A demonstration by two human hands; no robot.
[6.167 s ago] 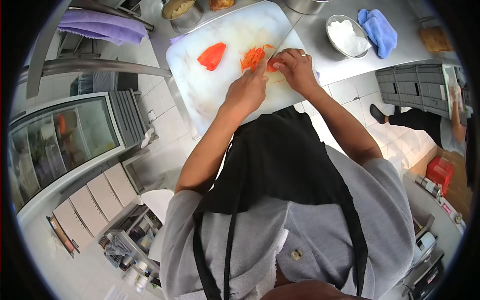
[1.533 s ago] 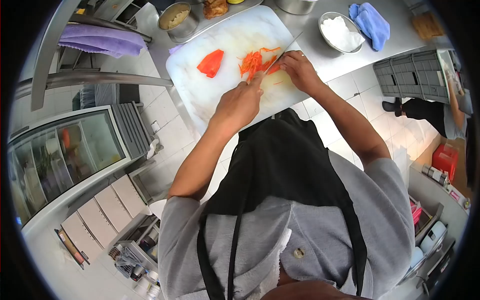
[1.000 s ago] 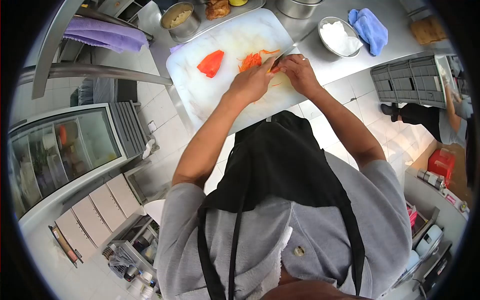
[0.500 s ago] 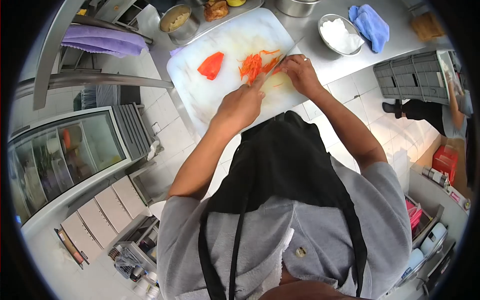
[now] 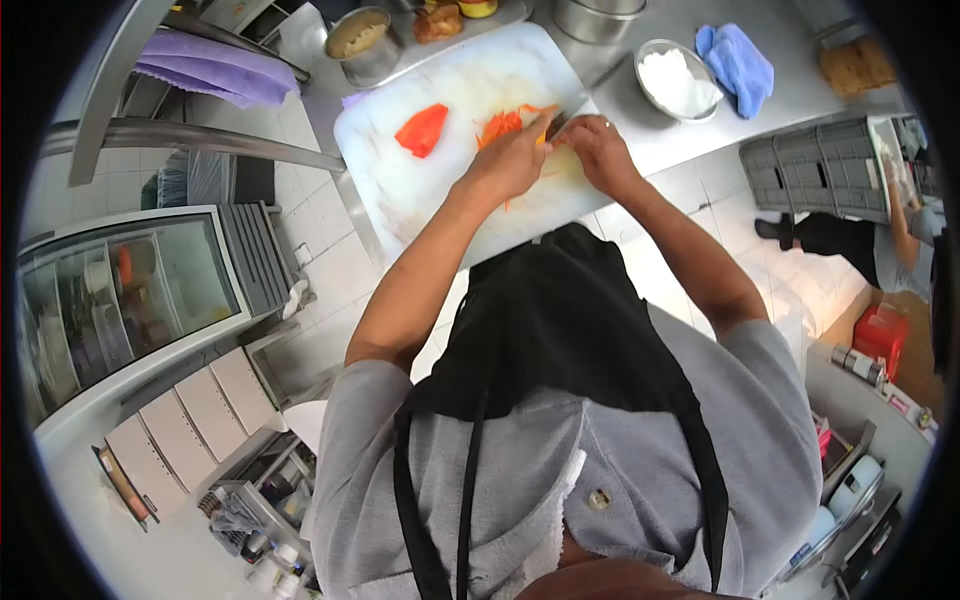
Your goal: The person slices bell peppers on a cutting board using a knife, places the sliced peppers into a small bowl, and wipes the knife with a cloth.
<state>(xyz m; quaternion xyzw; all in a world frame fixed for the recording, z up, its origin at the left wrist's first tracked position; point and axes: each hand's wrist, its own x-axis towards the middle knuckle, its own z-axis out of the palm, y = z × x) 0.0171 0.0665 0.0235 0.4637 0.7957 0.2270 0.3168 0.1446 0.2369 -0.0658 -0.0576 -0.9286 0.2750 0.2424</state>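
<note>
Leaning in over the white cutting board (image 5: 430, 195), in a black apron (image 5: 560, 330), and right there at the busy end of it! Gripping a knife (image 5: 557, 124) in the left hand (image 5: 505, 165), the grip folded closed around a handle hidden from sight, with only a dark sliver of blade to see, angled up between the two hands. Facing that, just beside the blade, fingers bunched and bent: the right hand (image 5: 598, 150), down at the right edge of the board. Can't tell how tight that second grip is, or quite what lies under the fingertips.

And on the board, plenty of colour! Piled next to the left hand, partly covered by it: orange shreds (image 5: 500, 127). Lying well apart on the left, flat and in one chunk: an orange-red piece (image 5: 422, 131).

Up on the metal desk (image 5: 690, 142), to the right of the board, a bowl (image 5: 648, 98) with white contents (image 5: 680, 82), just beside a crumpled blue cloth (image 5: 737, 70). Beyond the far edge, metal pots (image 5: 598, 22); to the left, a pan (image 5: 372, 68) with pale contents (image 5: 357, 38), near a browned item (image 5: 437, 22). Over at far right, beside grey crates (image 5: 815, 170), another person (image 5: 840, 237) in dark trousers.
</note>
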